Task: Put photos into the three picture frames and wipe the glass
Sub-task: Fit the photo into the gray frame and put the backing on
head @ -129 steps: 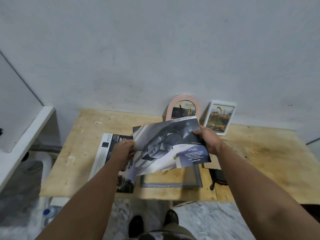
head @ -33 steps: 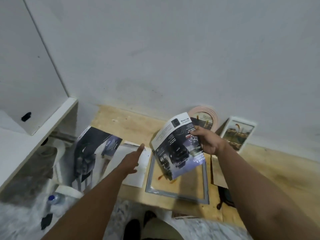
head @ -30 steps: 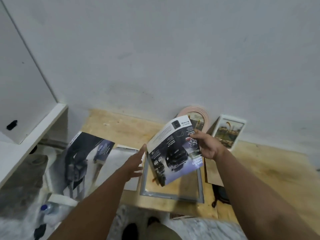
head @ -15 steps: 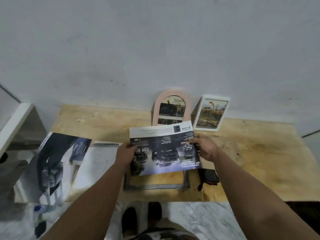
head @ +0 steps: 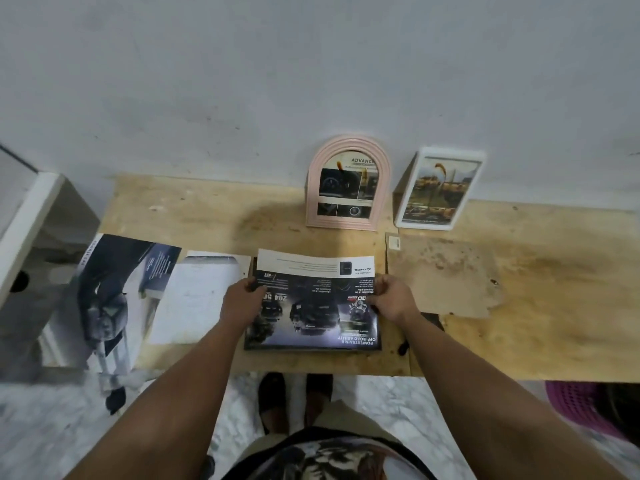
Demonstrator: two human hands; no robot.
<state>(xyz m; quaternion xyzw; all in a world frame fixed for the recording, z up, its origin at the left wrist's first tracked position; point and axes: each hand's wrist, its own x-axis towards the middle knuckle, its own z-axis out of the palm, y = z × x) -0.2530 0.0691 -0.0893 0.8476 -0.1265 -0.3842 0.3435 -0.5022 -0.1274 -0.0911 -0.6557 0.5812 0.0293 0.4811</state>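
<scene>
A dark car brochure page (head: 313, 306) lies over the grey flat picture frame (head: 311, 348), of which only the near edge shows. My left hand (head: 242, 301) holds the page's left edge and my right hand (head: 393, 297) holds its right edge. A pink arched frame (head: 348, 183) with a picture in it stands against the wall. Beside it a white rectangular frame (head: 440, 190) with a picture leans on the wall.
On the wooden table (head: 536, 289) lie a brown backing board (head: 440, 275) at the right, a white sheet (head: 199, 299) and another car brochure (head: 107, 303) hanging over the left edge. A black object (head: 434, 320) lies under my right forearm. A purple basket (head: 578, 407) sits below right.
The other brochure was set down at the left. My left hand came back to the page, and both hands lowered it flat onto the grey frame.
</scene>
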